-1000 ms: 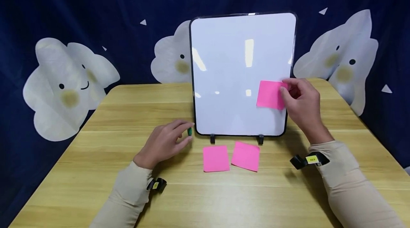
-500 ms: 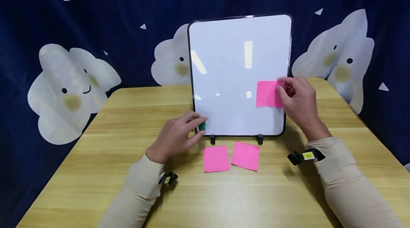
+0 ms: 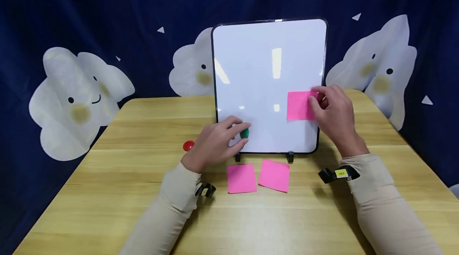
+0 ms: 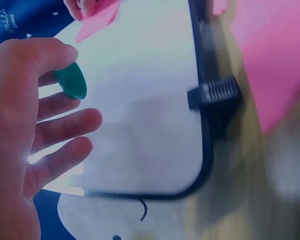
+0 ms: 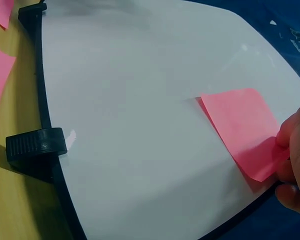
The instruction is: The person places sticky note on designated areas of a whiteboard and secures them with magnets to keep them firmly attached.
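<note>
Head cam: left hand [image 3: 216, 140] pinches a green disc [image 3: 245, 133] in front of the whiteboard [image 3: 251, 75], lower left, right hand [image 3: 334, 113] grips a pink note [image 3: 298, 106] on its right side, two other notes [image 3: 242, 178] and a red disc [image 3: 188, 146] on the tabletop [image 3: 107, 179]. Left wrist: two fingers [image 4: 70, 127] stick out clear of the green disc. Right wrist: right hand's got the pink note by one edge

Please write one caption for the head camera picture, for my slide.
The left hand pinches a green magnet and the right hand a pink sticky note, before a tabletop whiteboard.
</note>
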Tool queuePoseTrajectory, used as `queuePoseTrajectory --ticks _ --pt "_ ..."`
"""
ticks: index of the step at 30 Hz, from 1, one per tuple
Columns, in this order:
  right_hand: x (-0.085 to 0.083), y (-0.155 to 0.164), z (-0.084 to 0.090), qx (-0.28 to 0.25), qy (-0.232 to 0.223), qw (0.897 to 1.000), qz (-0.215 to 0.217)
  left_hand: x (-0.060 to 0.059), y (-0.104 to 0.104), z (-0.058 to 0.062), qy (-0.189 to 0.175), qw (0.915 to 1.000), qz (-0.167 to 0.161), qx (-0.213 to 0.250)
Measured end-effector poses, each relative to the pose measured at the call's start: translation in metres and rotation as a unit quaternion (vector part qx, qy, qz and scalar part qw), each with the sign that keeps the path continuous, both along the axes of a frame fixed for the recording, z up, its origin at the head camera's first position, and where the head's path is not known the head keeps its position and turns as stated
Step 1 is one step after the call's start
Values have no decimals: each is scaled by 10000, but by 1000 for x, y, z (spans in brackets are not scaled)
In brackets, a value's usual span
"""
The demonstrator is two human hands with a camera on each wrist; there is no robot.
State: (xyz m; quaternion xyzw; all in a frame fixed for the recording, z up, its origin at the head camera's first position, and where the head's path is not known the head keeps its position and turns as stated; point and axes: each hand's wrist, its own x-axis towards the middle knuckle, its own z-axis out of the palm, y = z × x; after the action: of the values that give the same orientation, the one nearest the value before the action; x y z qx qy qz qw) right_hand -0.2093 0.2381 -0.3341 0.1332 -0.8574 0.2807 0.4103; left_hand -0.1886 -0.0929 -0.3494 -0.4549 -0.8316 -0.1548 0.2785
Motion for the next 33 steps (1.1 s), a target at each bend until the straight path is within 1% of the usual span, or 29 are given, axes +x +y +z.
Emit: queuePoseTrajectory --ticks 3,7,17,23,29,33 --pt "0 1 -2 -6 -55 10000 -40 -3 10 0 -58 9999 -65 53" --pt "1 -3 -1 -48 -50 9999 -104 -5 18 3 -109 9999 -69 51" --pt "6 -9 -1 -283 -215 9983 -472 -12 35 11 245 9997 -21 66" --pt "7 -10 -2 -491 -266 9964 -640 -16 43 16 220 9997 -72 127" --pt "5 -11 -4 -570 -303 9953 -727 -17 49 21 256 9995 -64 195" --pt "5 -11 -4 -690 -375 9938 -783 -18 53 25 189 9994 -140 273"
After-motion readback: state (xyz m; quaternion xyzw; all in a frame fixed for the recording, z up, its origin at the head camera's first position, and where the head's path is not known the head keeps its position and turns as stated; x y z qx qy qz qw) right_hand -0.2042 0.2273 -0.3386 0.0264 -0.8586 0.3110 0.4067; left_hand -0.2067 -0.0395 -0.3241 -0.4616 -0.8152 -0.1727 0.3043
